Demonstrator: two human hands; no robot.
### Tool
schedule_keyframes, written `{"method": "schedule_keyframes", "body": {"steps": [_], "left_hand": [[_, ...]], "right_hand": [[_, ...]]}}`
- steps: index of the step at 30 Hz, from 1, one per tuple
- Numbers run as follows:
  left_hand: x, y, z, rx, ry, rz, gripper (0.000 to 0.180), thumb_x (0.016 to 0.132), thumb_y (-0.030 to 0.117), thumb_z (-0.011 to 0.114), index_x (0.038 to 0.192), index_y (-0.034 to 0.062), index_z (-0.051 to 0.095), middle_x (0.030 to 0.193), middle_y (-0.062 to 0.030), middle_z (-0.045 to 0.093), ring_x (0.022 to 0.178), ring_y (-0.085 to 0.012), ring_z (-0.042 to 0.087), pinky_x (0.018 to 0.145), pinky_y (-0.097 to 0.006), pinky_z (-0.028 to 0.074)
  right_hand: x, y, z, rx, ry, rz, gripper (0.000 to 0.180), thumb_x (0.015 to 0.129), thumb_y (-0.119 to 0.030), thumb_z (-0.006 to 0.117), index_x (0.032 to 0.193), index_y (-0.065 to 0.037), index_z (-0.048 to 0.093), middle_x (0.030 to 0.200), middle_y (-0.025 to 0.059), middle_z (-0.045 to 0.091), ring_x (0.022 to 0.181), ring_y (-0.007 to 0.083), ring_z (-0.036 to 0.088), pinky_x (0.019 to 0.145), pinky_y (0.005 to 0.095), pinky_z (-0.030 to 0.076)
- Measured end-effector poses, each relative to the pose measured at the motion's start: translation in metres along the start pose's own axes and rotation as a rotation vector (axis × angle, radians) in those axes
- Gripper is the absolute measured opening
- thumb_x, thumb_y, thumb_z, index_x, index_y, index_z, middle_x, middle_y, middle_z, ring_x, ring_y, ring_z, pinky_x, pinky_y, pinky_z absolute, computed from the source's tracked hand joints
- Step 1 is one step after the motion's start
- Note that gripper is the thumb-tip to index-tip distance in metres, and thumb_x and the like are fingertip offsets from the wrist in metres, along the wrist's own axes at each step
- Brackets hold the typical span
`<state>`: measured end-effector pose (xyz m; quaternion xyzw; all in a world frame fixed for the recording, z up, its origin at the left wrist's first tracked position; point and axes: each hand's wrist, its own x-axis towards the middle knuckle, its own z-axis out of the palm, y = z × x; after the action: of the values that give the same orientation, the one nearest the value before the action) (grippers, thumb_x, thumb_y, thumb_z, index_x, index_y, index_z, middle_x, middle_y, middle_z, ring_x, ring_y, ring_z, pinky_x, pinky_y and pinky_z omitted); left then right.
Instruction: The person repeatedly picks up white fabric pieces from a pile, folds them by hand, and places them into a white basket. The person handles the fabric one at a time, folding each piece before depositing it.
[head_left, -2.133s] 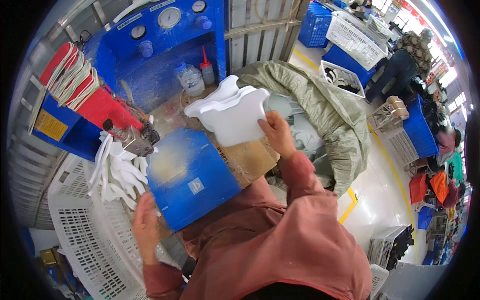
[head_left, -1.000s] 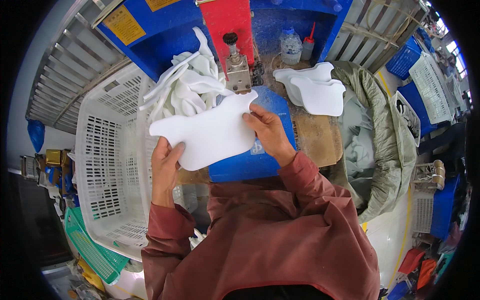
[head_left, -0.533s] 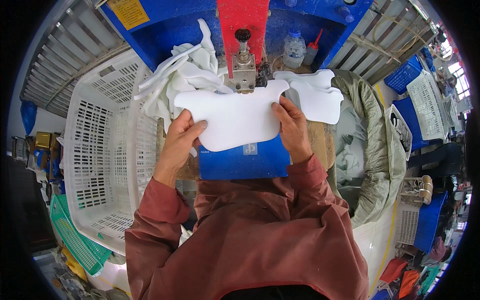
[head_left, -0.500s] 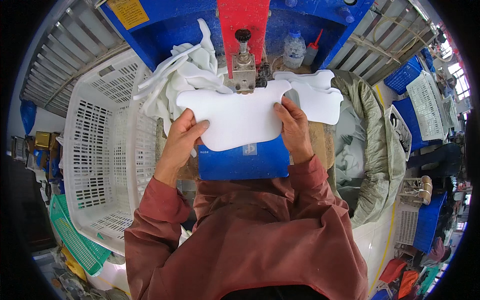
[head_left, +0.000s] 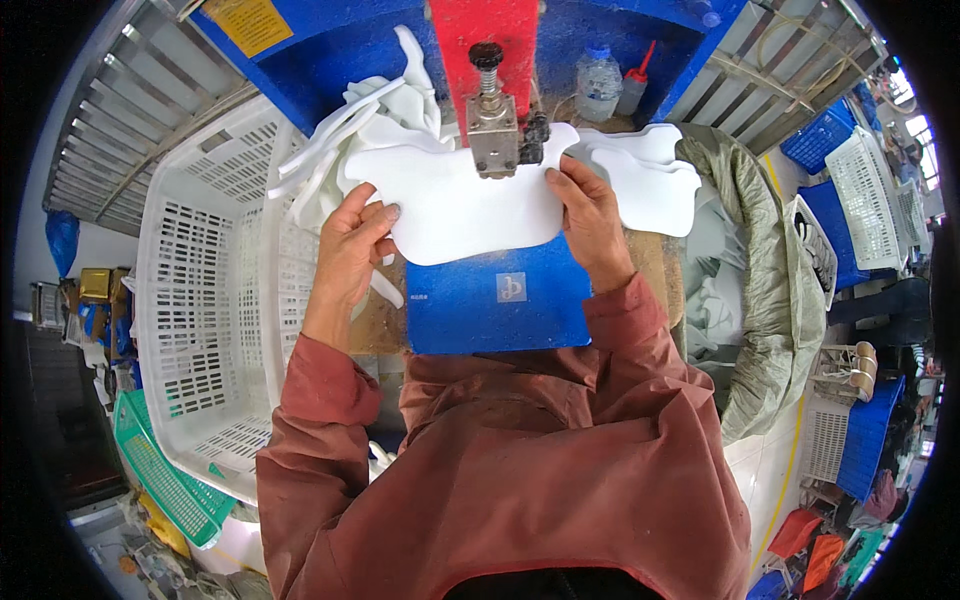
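Note:
A white shaped foam sheet [head_left: 470, 215] is stretched level between my two hands. My left hand [head_left: 352, 235] pinches its left edge, thumb on top. Its right edge is gripped by my right hand [head_left: 590, 215], thumb also on top. The sheet's far edge lies under the metal head [head_left: 494, 140] of a red machine arm [head_left: 484, 30]; whether the two touch, I cannot tell. Beneath the near edge shows a blue plate [head_left: 495, 310]. Beyond my left hand is a heap of white foam pieces [head_left: 400, 110]. Similar cut sheets [head_left: 650, 185] lie stacked right of my right hand.
A large white plastic basket [head_left: 215, 310] stands at the left, a green basket [head_left: 170, 470] below it. On the right is an open greenish sack [head_left: 765, 310] with white scraps. A clear bottle [head_left: 598, 85] and a red-tipped bottle [head_left: 635, 80] stand behind the machine head.
Both hands have moved away from me with the foam sheet, so its far edge now reaches under the metal head. More of the blue plate shows.

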<state>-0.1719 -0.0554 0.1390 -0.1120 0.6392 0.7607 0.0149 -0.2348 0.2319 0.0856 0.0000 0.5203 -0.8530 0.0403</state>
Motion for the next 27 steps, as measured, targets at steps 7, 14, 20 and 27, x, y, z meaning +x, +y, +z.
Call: {"method": "schedule_keyframes", "body": {"steps": [7,14,20,27], "left_hand": [[-0.011,-0.016,0.014,-0.217,-0.148,-0.027,0.041,0.1,0.003,0.065,0.139,-0.0012,0.054,0.104,-0.0072,0.071,0.089,-0.0128,0.071,0.076,-0.029,0.064],[-0.015,-0.015,0.049,-0.185,-0.238,-0.037,0.04,0.102,0.004,0.062,0.14,0.0009,0.051,0.1,-0.0059,0.07,0.086,-0.0109,0.072,0.077,-0.027,0.064],[-0.016,-0.022,0.063,-0.203,-0.31,-0.063,0.046,0.102,0.004,0.06,0.146,0.0004,0.046,0.113,-0.0123,0.071,0.095,-0.0146,0.073,0.083,-0.029,0.065],[-0.015,-0.029,0.079,-0.135,-0.368,-0.129,0.047,0.103,0.006,0.06,0.148,0.004,0.047,0.12,-0.0138,0.069,0.104,-0.0185,0.071,0.085,-0.036,0.064]], "right_hand": [[-0.03,-0.016,-0.013,0.078,0.052,0.015,0.028,0.102,-0.009,0.064,0.126,0.005,0.066,0.11,0.0079,0.072,0.094,0.0129,0.07,0.081,0.0243,0.058],[-0.041,-0.03,-0.042,0.058,0.104,-0.029,0.03,0.102,-0.01,0.065,0.128,0.006,0.065,0.114,0.0095,0.072,0.099,0.0148,0.069,0.087,0.0254,0.057],[-0.052,-0.032,-0.066,0.034,0.143,-0.045,0.029,0.101,-0.008,0.066,0.126,0.006,0.066,0.116,0.009,0.072,0.102,0.0136,0.067,0.09,0.0265,0.055],[-0.065,-0.033,-0.091,0.089,0.207,-0.082,0.024,0.101,-0.004,0.065,0.124,0.002,0.069,0.116,0.0077,0.073,0.102,0.0132,0.069,0.09,0.0264,0.056]]}}
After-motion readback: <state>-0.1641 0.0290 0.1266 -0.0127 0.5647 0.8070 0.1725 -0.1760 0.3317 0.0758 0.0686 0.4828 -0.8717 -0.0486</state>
